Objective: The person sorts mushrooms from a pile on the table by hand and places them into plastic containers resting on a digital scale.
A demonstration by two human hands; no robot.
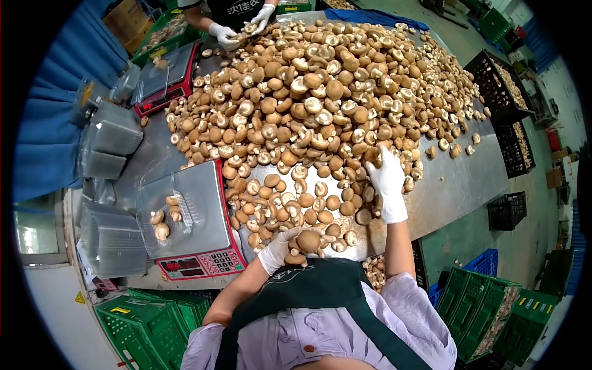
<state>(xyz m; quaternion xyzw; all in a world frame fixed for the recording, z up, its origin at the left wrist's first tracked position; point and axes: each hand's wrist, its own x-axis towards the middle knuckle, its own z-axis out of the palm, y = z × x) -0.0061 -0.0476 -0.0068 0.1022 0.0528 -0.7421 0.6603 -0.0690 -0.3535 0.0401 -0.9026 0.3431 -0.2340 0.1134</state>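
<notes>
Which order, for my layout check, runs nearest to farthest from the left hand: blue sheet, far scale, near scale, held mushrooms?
1. Held mushrooms: in the left hand.
2. Near scale: left side.
3. Far scale: left, beyond it.
4. Blue sheet: ahead, far end.

Smooth, dull-sheened metal tabletop (459, 188), glossy clear plastic trays (112, 237), matt dark-green cloth apron (314, 285)

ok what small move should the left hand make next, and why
Probably shift the left hand toward the clear tray on the near scale: the hand holds a cluster of mushrooms, while the tray has only a few, with bare plastic showing.
</notes>
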